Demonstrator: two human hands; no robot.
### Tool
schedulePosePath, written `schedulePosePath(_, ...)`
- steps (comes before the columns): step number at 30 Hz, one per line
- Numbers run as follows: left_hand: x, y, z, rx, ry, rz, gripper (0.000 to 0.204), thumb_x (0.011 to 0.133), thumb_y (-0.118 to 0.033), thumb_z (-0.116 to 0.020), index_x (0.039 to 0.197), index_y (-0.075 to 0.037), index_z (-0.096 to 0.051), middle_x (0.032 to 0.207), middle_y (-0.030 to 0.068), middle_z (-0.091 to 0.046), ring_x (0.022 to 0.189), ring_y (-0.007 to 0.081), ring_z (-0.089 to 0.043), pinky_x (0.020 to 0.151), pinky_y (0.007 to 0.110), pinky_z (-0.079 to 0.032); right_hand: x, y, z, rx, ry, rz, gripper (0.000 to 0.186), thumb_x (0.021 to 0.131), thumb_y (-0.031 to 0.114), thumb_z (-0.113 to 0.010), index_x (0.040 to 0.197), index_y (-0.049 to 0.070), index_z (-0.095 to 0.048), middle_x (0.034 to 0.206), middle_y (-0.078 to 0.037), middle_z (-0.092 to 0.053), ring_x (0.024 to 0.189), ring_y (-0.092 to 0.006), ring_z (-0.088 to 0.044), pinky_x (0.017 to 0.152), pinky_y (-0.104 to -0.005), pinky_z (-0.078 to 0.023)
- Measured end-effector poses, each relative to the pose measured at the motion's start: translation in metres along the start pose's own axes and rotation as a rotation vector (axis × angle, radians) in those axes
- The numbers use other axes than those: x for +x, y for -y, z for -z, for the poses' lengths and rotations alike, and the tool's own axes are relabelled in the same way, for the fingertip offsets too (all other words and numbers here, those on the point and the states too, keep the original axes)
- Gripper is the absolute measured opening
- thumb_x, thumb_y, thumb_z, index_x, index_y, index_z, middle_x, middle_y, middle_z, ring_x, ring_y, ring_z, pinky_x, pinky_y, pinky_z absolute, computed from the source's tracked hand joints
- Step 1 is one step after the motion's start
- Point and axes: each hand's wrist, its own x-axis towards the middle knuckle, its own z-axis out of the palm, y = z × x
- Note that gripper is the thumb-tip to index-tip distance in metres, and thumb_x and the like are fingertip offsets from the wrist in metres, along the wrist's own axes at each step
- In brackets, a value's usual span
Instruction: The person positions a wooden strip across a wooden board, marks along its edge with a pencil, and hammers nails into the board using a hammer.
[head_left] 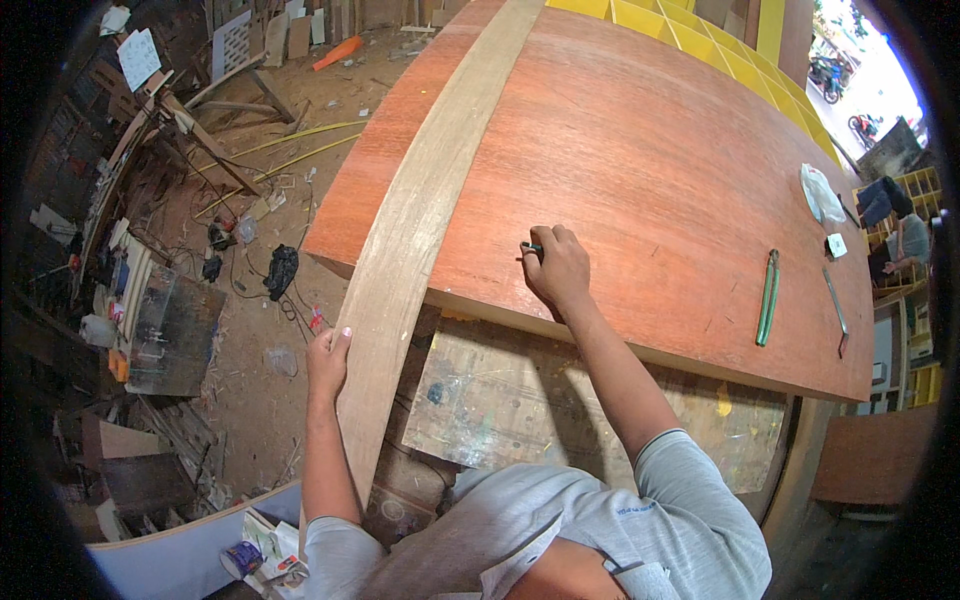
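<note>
A long pale wooden board (pixel 420 180) lies across the reddish-brown wooden panel (pixel 620 160) and overhangs its near edge toward me. My left hand (pixel 328 365) grips the overhanging part by its left edge, thumb on top, the other fingers mostly hidden. To the right of the board, my right hand (pixel 560 268) rests on the panel near its front edge. Its fingers are closed round a small dark green pencil-like thing (pixel 530 247), only partly visible. Green-handled pliers or cutters (pixel 768 300) lie farther right on the panel.
At the panel's right end lie a thin metal bar tool (pixel 836 305) and a white plastic bag (pixel 820 193). A paint-stained bench (pixel 520 400) stands below. Yellow gridded frames (pixel 690 40) are behind. Scraps and cords litter the floor at left. Another person (pixel 905 240) sits far right.
</note>
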Motion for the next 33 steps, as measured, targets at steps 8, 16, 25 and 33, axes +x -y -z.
schedulePosePath(8, 0.002, 0.007, -0.003, -0.015, -0.007, -0.037, 0.037, 0.106, -0.029, -0.07, 0.098, 0.007, -0.074, 0.082, 0.009, -0.073, 0.078, 0.0133, -0.062, 0.072, 0.037, -0.051, -0.001, -0.001, 0.0, -0.006, -0.003, 0.003, 0.024, 0.09, 0.02, -0.073, 0.109, 0.006, -0.07, 0.1, -0.017, -0.068, 0.099, -0.0365, -0.069, 0.082, -0.0491, -0.058)
schedulePosePath(16, -0.001, -0.005, -0.003, 0.012, -0.016, -0.054, 0.039, 0.106, -0.031, -0.069, 0.096, 0.007, -0.073, 0.081, 0.0094, -0.073, 0.077, 0.0144, -0.063, 0.072, 0.037, -0.051, -0.001, -0.002, 0.0, -0.01, -0.006, 0.007, 0.025, 0.09, 0.02, -0.073, 0.11, 0.006, -0.07, 0.099, -0.017, -0.068, 0.1, -0.037, -0.069, 0.083, -0.0491, -0.058)
schedulePosePath(25, -0.001, -0.005, -0.003, 0.022, -0.001, -0.026, 0.039, 0.106, -0.031, -0.069, 0.1, 0.007, -0.074, 0.084, 0.0115, -0.076, 0.078, 0.0161, -0.066, 0.075, 0.038, -0.052, 0.0, -0.003, -0.003, -0.015, -0.018, 0.011, 0.024, 0.09, 0.021, -0.071, 0.109, 0.006, -0.071, 0.099, -0.018, -0.068, 0.099, -0.037, -0.069, 0.082, -0.0493, -0.058)
schedulePosePath(33, -0.002, 0.001, 0.001, 0.036, 0.003, -0.01, 0.041, 0.105, -0.032, -0.07, 0.101, 0.007, -0.075, 0.084, 0.0125, -0.075, 0.078, 0.0173, -0.067, 0.075, 0.038, -0.052, -0.003, -0.001, -0.001, -0.019, 0.025, -0.018, 0.027, 0.091, 0.023, -0.071, 0.112, 0.007, -0.072, 0.101, -0.018, -0.068, 0.101, -0.0374, -0.07, 0.084, -0.0493, -0.059)
